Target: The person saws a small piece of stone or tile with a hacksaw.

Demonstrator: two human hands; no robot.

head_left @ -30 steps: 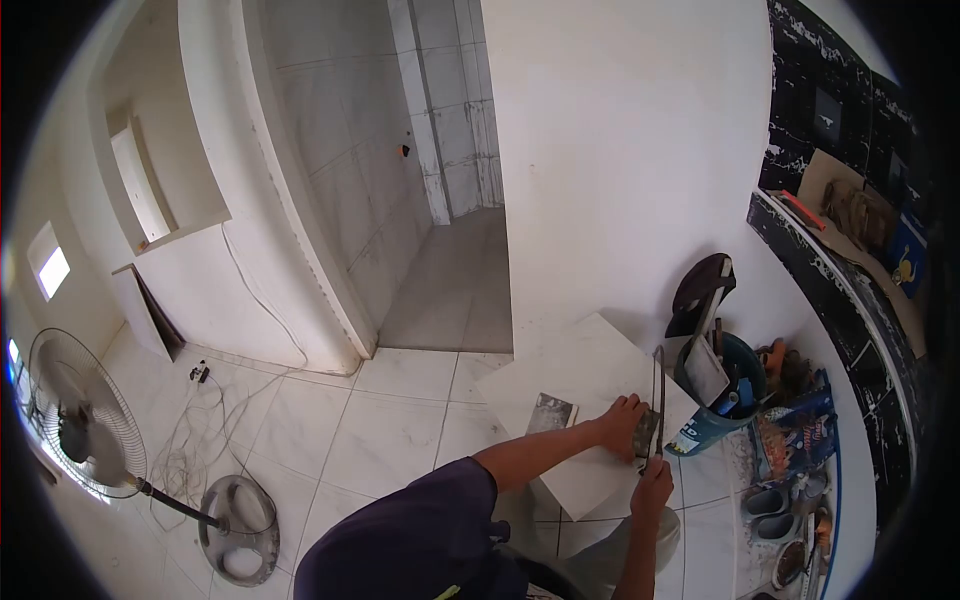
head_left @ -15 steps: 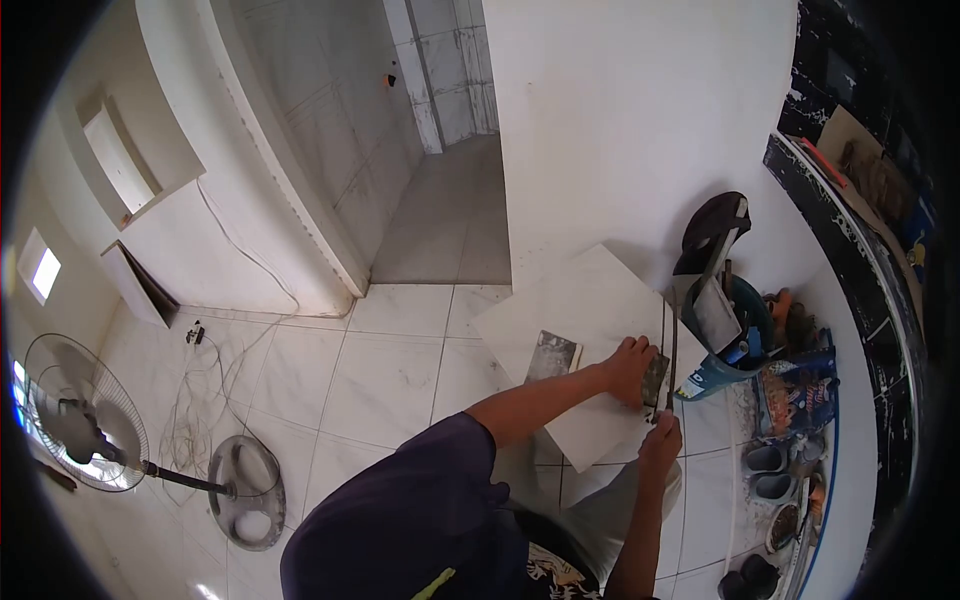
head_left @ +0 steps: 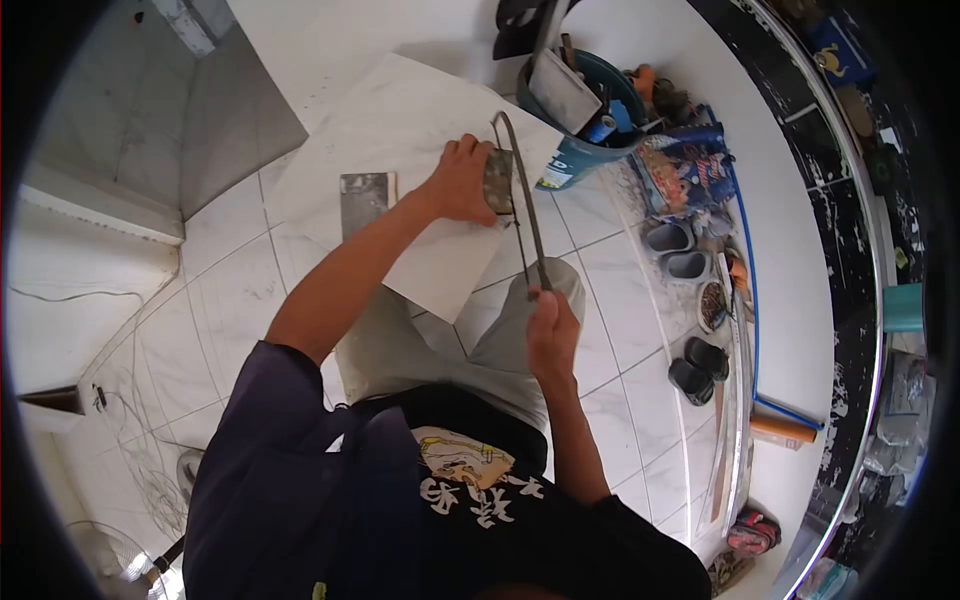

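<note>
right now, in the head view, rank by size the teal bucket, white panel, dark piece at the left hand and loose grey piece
1. white panel
2. teal bucket
Unranked, smallest: dark piece at the left hand, loose grey piece; both partly covered.

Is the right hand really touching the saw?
Touching. The head view shows the right hand closed around the near end of the saw.
</note>
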